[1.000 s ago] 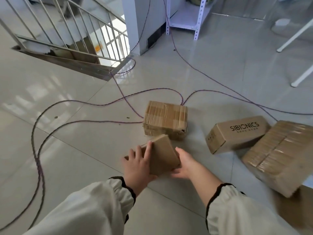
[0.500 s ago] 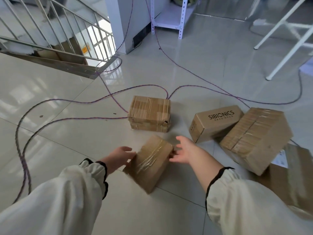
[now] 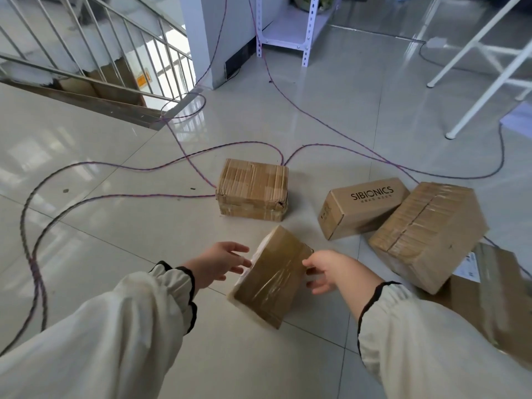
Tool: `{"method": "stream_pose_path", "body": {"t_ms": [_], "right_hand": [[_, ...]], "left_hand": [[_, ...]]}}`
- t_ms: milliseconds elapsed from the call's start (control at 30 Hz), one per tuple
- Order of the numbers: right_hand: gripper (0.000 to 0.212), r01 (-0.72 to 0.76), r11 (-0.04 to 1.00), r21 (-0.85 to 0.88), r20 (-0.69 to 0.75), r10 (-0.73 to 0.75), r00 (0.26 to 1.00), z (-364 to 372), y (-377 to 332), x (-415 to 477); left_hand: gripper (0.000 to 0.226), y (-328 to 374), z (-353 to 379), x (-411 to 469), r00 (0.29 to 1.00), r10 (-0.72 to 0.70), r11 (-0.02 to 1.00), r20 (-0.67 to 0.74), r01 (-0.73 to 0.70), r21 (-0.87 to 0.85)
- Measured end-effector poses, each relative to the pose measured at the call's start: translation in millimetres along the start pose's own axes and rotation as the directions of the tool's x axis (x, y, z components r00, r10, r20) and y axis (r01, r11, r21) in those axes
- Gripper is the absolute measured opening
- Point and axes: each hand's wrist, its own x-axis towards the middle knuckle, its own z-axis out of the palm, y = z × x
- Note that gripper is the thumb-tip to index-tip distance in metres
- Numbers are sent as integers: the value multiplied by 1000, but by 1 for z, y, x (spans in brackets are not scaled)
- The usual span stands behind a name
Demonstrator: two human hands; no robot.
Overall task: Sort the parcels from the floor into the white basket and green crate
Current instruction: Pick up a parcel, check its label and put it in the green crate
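A small brown parcel point(image 3: 273, 276) wrapped in glossy tape hangs tilted just above the floor tiles. My left hand point(image 3: 221, 263) presses its white left side with the fingers spread. My right hand point(image 3: 325, 270) grips its right edge, thumb on top. Behind it on the floor stands a taped cardboard box point(image 3: 253, 191). To the right lie a box printed SIBIONICS point(image 3: 362, 205) and a larger taped box point(image 3: 426, 231) leaning against it. A flat parcel with a label point(image 3: 495, 298) lies at the far right. Neither the white basket nor the green crate is in view.
Purple cables point(image 3: 115, 168) loop over the tiles to the left and behind the boxes. A stairwell with a metal railing point(image 3: 95, 61) opens at the upper left. A white shelf frame point(image 3: 308, 38) stands at the back, and white frame legs point(image 3: 475, 90) at the upper right.
The small parcel has come up off the floor and turned, its taped face now up, and sits nearer to me between both hands. My view has swung, bringing more boxes into sight at right.
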Motion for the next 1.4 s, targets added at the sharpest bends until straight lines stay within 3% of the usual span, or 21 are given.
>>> {"method": "stream_pose_path", "body": {"t_ms": [100, 233, 333, 467, 567, 700, 800, 867, 933, 1033, 1100, 1200, 1300, 1400], "right_hand": [[38, -4, 990, -140, -5, 3, 1000, -12, 4, 2], [29, -60, 979, -193, -121, 37, 992, -24, 15, 14], [14, -59, 998, -8, -125, 58, 990, -28, 18, 21], [19, -55, 966, 253, 0, 57, 998, -32, 17, 25], [26, -67, 962, 265, 75, 49, 996, -32, 19, 24], [30, -65, 962, 267, 149, 26, 988, -31, 16, 24], [39, 12, 983, 186, 134, -38, 990, -26, 13, 19], [54, 111, 993, 45, 108, -116, 987, -19, 11, 17], [59, 184, 979, -83, 99, -176, 979, -14, 11, 18], [57, 234, 957, -169, 72, -225, 972, -13, 11, 21], [56, 265, 939, -221, 81, -253, 964, -15, 11, 20], [53, 297, 914, -278, 101, -280, 955, -16, 11, 18], [48, 293, 898, -329, 66, -288, 955, -20, 13, 19], [47, 262, 907, -329, -39, -290, 956, -30, 14, 21]], "left_hand": [[25, -4, -2, 5, 1000, -22, 1000, 8, 22, -21], [31, -15, -2, 15, 995, -100, 995, -8, 100, -5], [33, -21, 4, 21, 983, -170, 985, 62, 170, 5], [35, -16, 19, 27, 966, -194, 978, 172, 204, -46], [37, -9, 31, 29, 966, -149, 982, 211, 169, -80], [38, -2, 33, 33, 985, -74, 988, 159, 94, -123], [41, -1, 33, 34, 989, -59, 987, 132, 77, -138], [52, 0, 32, 33, 989, -62, 994, 135, 74, -85], [75, 1, 30, 28, 967, -128, 992, 222, 124, 31], [114, -5, 29, 18, 843, -364, 910, 396, 232, 343], [126, -15, 34, 13, 770, -486, 823, 414, 243, 514], [117, -23, 41, 13, 758, -505, 784, 414, 202, 587], [95, -19, 33, 13, 796, -447, 776, 408, 120, 619], [91, -11, 15, 16, 870, -368, 819, 327, 136, 558]]}}
